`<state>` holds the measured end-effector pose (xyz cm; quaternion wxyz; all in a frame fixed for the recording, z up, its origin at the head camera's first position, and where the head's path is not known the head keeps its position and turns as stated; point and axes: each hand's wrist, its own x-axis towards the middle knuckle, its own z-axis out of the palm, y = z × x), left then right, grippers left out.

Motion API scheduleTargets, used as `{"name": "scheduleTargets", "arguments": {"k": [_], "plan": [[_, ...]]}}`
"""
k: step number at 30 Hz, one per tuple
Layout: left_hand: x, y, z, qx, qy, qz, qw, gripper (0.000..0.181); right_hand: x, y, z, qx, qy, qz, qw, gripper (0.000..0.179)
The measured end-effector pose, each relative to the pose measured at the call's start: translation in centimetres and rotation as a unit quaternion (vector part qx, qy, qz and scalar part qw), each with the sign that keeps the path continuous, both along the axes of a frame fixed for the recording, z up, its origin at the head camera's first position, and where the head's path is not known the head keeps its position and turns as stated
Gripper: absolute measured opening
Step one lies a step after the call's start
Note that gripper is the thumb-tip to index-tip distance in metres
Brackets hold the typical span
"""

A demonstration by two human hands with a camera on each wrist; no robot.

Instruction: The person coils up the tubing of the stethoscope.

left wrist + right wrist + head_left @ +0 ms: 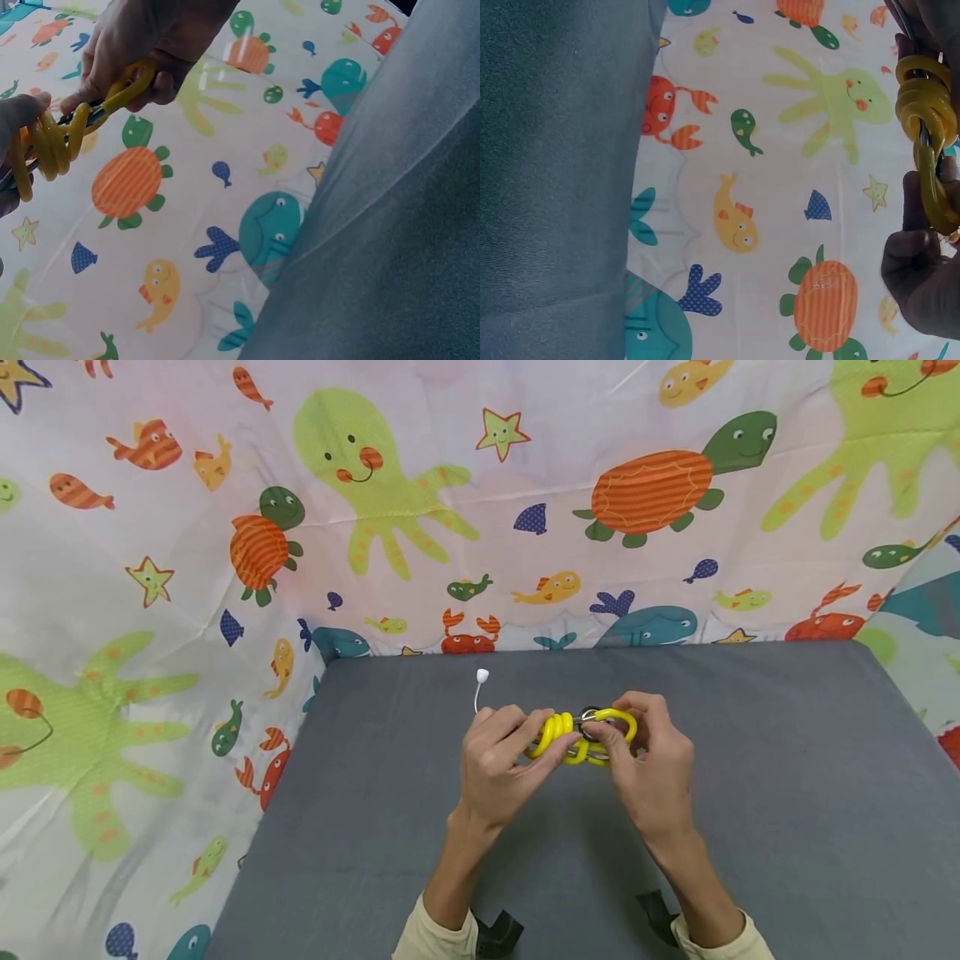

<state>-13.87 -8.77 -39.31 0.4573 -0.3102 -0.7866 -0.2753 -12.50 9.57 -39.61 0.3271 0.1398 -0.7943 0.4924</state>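
Both hands hold up one yellow coiled cord (556, 730), its glossy turns wound round thin dark, metallic-looking parts. My left hand (491, 768) grips the coiled end between thumb and fingers. At the other end, my right hand (660, 768) pinches a yellow loop (626, 720), its thumb near a dark ring (588, 717). Beyond the left fingers rises a thin white stem with a rounded white tip (482, 676); its lower end is hidden. In the left wrist view the yellow turns (56, 142) span between the hands. The right wrist view shows the coil (924, 105) at its right edge.
A grey cloth-covered table (360, 827) lies under the hands. Behind it and at the sides hangs a white curtain (420, 602) printed with sea animals. Black straps (498, 933) hang by the wrists, beside cream sleeves (435, 935).
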Motion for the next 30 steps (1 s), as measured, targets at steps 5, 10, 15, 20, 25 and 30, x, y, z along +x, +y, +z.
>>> {"name": "scheduleTargets", "arguments": {"k": [5, 10, 15, 20, 25, 30], "plan": [[0.0, -0.1, -0.1, 0.022, -0.016, -0.006, 0.9996, 0.031, -0.4, 0.7, -0.3, -0.057, 0.031, 0.048, 0.9967, 0.044], [0.0, -0.1, -0.1, 0.031, -0.025, -0.009, 0.9992, 0.033, -0.8, 1.5, -0.3, -0.074, 0.048, 0.092, 0.9918, 0.069], [0.0, -0.1, -0.2, 0.027, -0.032, -0.002, 0.9991, 0.034, -0.8, 2.0, -0.2, -0.027, 0.044, 0.097, 0.9939, 0.071], [-0.2, -0.1, -0.3, 0.022, -0.030, 0.002, 0.9993, 0.035, -0.6, 2.5, 0.6, 0.099, 0.040, 0.076, 0.9914, 0.071], [-0.2, -0.1, -0.3, 0.019, -0.031, 0.013, 0.9992, 0.036, 0.0, 2.5, 1.8, 0.207, 0.026, 0.078, 0.9748, 0.056], [-0.4, 0.2, -0.2, 0.012, -0.020, 0.019, 0.9996, 0.037, 0.7, 1.1, 1.6, 0.236, 0.043, 0.012, 0.9708, 0.049]]}}
